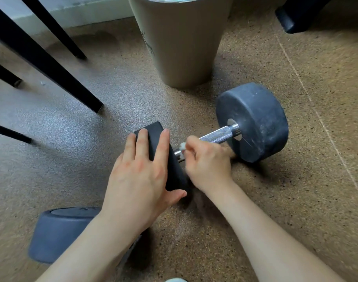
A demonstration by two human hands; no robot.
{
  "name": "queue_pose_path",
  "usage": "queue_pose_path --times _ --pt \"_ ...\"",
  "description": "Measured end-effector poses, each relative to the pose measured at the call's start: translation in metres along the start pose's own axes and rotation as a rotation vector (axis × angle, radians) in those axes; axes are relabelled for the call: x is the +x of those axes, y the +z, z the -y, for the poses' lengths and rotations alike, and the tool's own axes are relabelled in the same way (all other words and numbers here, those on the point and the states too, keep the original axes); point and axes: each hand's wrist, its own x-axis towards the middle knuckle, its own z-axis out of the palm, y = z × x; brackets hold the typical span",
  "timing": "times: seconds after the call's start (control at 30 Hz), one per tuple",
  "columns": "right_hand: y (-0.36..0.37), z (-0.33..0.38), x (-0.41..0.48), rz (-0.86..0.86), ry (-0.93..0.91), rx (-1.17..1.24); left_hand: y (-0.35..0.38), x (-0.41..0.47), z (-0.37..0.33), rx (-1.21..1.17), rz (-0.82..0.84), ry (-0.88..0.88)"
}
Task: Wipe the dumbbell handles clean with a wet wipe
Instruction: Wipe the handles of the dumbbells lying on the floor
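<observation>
Flooring [296,98] of speckled tan, grainy like cork, fills the head view, greyer toward the left, with a pale seam line running down the right. Black tapered furniture legs [41,55] slant in at upper left, and a smooth beige tapered bin [180,41] stands at the top. The dumbbell [253,123] lies on the floor just in front of the bin, its round dark rubber heads scuffed and its handle [216,135] knurled bright metal. The left hand [141,176] lays straight fingers flat over the near head. The right hand [208,161] has curled fingers pinching a white wet wipe [182,147] against the handle's near end. A second dumbbell [60,233] lies at lower left.
</observation>
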Motion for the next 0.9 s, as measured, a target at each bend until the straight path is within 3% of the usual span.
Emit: queue_pose_path --times 0.13,0.27,0.4,0.53,0.67,0.83,0.9 --pt "-0.018 -0.022 0.016 -0.089 0.152 -0.024 -0.001 -0.003 -0.003 0.007 -0.009 -0.007" --pt "-0.011 -0.013 0.005 -0.145 0.134 -0.062 0.001 -0.007 -0.007 0.022 -0.004 -0.012" --pt "-0.014 -0.019 -0.003 -0.037 0.031 -0.089 0.002 -0.009 -0.01 0.026 0.0 -0.012" --pt "-0.013 -0.03 0.008 -0.255 0.139 -0.015 0.003 -0.012 -0.009 0.005 -0.016 -0.015" --pt "0.007 -0.005 -0.015 -0.094 -0.119 0.026 0.004 -0.015 -0.01 -0.019 -0.037 -0.016" --pt "-0.013 -0.03 0.01 -0.188 0.021 -0.01 0.005 -0.017 -0.012 0.0 -0.048 -0.016" --pt "-0.003 -0.017 -0.003 -0.073 -0.11 -0.004 0.006 -0.017 -0.013 0.001 -0.039 -0.02"
